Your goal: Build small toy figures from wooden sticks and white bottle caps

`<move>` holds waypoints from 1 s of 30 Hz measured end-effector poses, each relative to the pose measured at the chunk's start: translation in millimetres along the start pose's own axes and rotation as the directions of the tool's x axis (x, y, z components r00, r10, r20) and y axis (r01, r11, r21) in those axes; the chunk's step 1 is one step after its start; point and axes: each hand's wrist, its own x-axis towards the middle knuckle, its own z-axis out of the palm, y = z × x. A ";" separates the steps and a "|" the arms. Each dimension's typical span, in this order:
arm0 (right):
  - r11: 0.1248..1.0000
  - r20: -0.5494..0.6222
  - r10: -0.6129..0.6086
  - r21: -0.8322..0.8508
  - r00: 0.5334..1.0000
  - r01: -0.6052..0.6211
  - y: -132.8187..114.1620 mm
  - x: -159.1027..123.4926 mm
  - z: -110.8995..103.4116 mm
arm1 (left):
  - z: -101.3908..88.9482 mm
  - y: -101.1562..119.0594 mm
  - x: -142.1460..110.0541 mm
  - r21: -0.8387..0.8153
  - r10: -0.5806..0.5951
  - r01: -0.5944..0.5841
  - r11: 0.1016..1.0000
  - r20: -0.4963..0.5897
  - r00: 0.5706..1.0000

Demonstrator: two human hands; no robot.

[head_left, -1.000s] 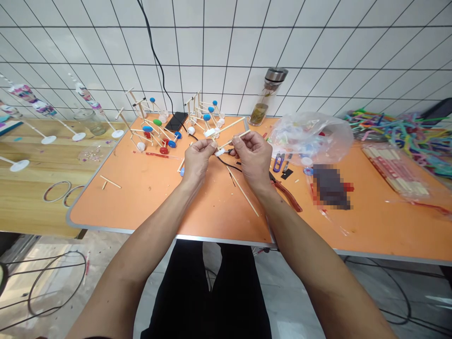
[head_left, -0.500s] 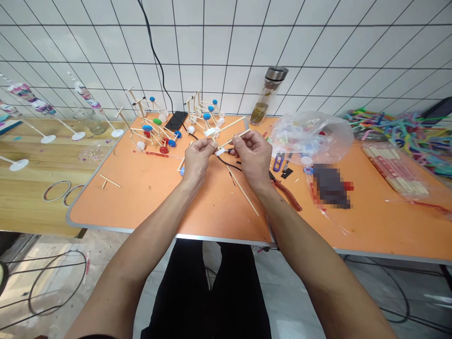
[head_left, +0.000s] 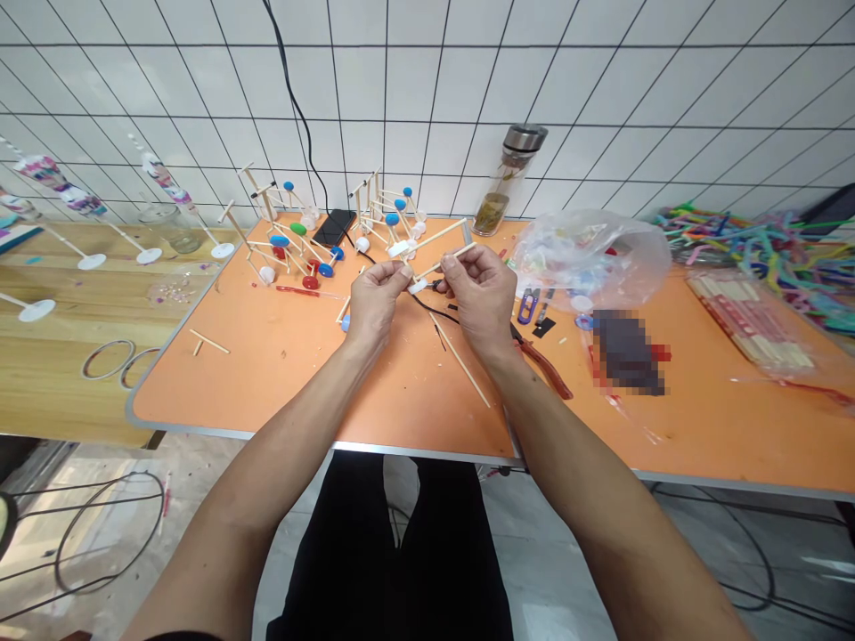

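Observation:
My left hand pinches the near corner of a small wooden stick frame between thumb and fingertips. One white bottle cap sits on its far side, and a second white cap is just below my left fingertips. Closed on the right-hand stick of the same frame, my right hand lets the stick's end stick out past the thumb. A dark tool tip with a black cable shows between the hands; the rest of that tool is hidden. A long loose stick lies below them.
Stick models with coloured caps stand at the back left, beside a phone. Red-handled pliers, a plastic bag of caps and a tea bottle are to the right. Packed sticks lie farther right.
The hands and the stick frame hold almost the same place throughout. The whole view shifts very slightly; nothing is visibly taken up or let go.

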 end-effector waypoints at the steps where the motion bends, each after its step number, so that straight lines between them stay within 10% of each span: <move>1: 1.000 0.001 0.001 -0.002 1.000 -0.001 0.0 0.1 -0.1 | -0.2 0.1 0.0 0.009 0.001 -0.001 1.000 -0.002 1.000; 30: 0.989 0.006 0.084 0.121 0.996 -0.084 10.1 4.0 -3.5 | -0.8 0.8 3.4 -0.090 -0.105 0.104 0.991 -0.009 0.994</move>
